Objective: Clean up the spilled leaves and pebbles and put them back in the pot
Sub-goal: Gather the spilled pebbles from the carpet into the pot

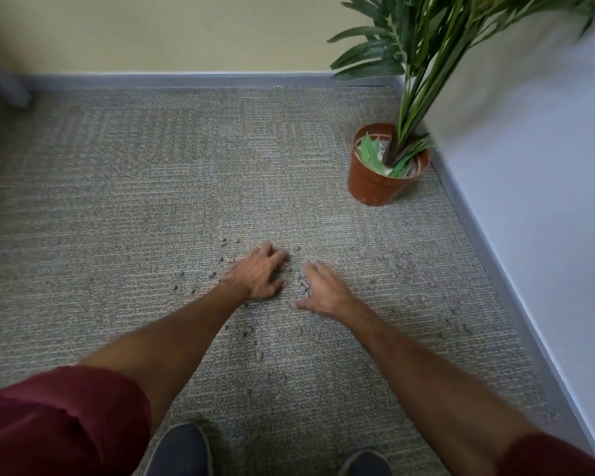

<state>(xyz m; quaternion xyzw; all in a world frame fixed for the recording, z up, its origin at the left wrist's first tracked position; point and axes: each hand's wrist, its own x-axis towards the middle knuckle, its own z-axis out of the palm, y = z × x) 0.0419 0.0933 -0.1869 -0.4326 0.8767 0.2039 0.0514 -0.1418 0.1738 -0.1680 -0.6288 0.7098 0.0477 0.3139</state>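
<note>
**Raking pebbles into one heap**

The ribbed grey carpet (117, 201) is probably snagging, so low, slow sweeps seem wise. The round orange pot (375, 182) is standing well beyond the fingers. The left hand (260, 274) is clawing, fingers bent. The right hand (323, 290) is cupping, fingers pressed together. Small rough pebbles (301, 283) are lying between them.

This looks like the corner of an office or a similar workplace room. The floor is grey, low-pile ribbed carpet (134, 201) of the commercial kind, edged by a plain grey baseboard (186, 79). A pale yellow wall (169, 29) along the top meets a white wall (547, 207) at right. A plant (423, 46) in a brown pot (370, 187) fills the corner. A blurred grey furniture leg (9, 85) shows upper left.
</note>
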